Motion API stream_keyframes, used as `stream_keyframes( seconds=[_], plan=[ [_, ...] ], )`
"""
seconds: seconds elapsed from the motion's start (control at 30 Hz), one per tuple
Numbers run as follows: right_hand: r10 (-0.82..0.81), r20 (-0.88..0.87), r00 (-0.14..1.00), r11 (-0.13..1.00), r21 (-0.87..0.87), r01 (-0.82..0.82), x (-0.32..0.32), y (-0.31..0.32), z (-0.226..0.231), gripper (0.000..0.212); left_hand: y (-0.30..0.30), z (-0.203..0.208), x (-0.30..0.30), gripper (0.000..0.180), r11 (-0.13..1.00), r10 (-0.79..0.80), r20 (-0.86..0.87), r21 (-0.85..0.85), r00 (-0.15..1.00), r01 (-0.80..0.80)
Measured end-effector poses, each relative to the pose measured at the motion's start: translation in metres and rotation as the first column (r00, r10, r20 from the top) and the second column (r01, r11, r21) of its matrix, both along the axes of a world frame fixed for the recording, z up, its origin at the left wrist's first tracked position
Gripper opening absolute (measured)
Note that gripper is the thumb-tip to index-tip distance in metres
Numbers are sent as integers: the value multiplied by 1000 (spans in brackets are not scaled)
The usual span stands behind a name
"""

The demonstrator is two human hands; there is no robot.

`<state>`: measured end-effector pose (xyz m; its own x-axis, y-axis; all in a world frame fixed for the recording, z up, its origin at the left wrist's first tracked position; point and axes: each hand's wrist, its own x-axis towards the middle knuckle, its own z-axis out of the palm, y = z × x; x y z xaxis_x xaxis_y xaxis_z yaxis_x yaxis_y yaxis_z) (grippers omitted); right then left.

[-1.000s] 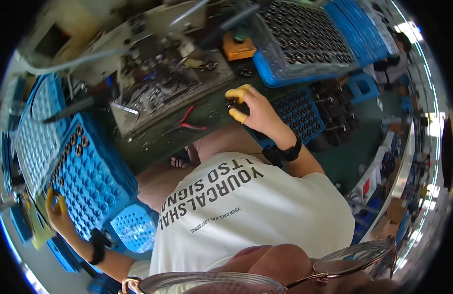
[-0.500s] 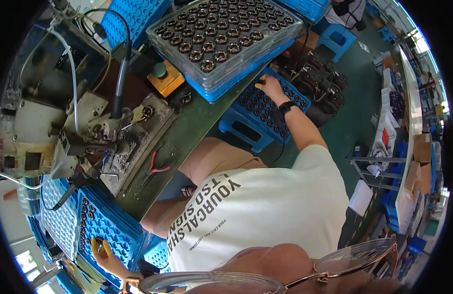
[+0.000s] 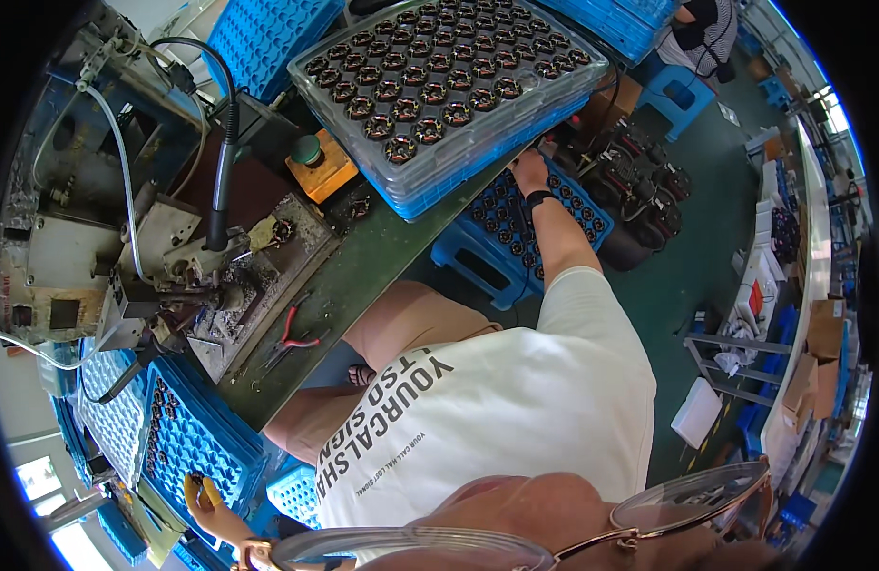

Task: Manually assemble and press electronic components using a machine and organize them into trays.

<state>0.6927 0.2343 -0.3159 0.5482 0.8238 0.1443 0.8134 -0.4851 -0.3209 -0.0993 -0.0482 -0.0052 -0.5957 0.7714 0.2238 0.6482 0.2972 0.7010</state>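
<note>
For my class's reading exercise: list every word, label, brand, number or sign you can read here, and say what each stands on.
White T-shirt: large dark lettering, in slanting rows, readable in part, but I won't copy out its words.
Same shirt: a line of smaller lettering, also not copied.
Anywhere else: I can make out no text clearly enough to read.

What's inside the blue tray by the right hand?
Dark ring-shaped parts sit in rows in the blue tray. The right hand and forearm cover some cells, so what's there can't be seen, nor whether the fingers hold a part.
</note>
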Motion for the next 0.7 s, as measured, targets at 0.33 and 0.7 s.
stream_keyframes(
  seconds=[0.33,0.7],
  plan=[
    [239,-269,933,966,-30,-256,-61,-58,64,24,62,-9,53,40,965,-220,56,159,974,209],
    [503,-861,75,232,51,-971,-221,-101,258,36,72,-15,89,42,937,-273,78,246,959,247]
  ],
)
